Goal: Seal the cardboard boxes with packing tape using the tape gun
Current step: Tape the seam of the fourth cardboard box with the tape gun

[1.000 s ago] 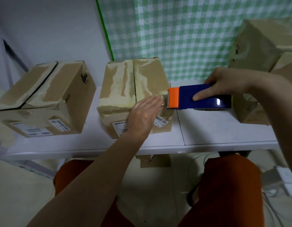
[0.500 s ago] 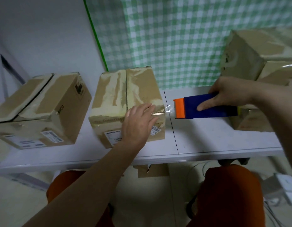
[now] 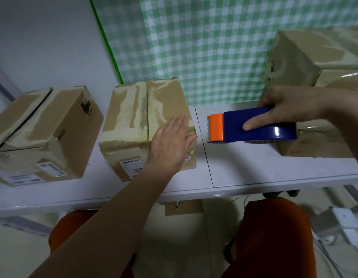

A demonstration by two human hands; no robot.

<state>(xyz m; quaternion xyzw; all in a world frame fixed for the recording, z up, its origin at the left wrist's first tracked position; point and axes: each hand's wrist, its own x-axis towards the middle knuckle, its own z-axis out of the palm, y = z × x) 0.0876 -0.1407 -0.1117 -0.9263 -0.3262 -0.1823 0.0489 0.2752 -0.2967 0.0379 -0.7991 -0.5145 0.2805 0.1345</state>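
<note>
A taped cardboard box [image 3: 132, 115] stands in the middle of the white table [image 3: 264, 169]. My left hand [image 3: 172, 145] lies flat with straight fingers on the box's near right top corner. To the right of the box, my right hand [image 3: 290, 107] grips a blue tape gun [image 3: 254, 127] with an orange front, index finger stretched along its side. The gun hovers just above the table, its toothed end a short gap from the box. A second box [image 3: 43, 127] sits at the left, its top seam dark and open-looking.
Stacked tape-covered boxes [image 3: 318, 77] stand at the right behind my right hand. A green checked cloth [image 3: 204, 41] hangs behind the table. A cardboard scrap [image 3: 183, 207], cables and white adapters [image 3: 342, 223] lie on the floor under the table's front edge.
The tape gun has pulled away to the right from the middle box, breaking the tape strand. My left hand has flattened onto the box's corner.
</note>
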